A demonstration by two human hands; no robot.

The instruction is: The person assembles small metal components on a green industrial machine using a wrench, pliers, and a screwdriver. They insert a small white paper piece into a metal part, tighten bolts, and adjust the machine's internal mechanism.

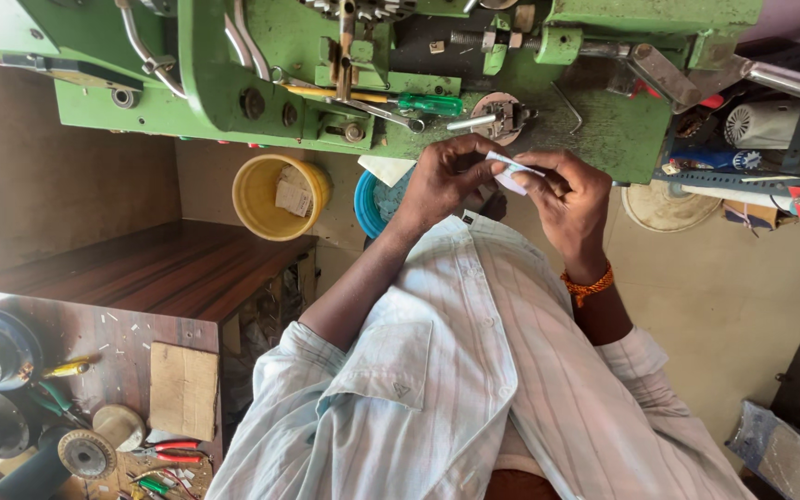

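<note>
Left hand (442,181) and right hand (567,199) both pinch a white slip (514,173), held taut between fingertips before the green machine (326,83).

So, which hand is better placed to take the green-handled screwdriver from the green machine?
Probably the left hand: it sits directly below the green-handled screwdriver on the green metal machine, while the right hand is farther aside. Both pinch the small white paper piece.
</note>
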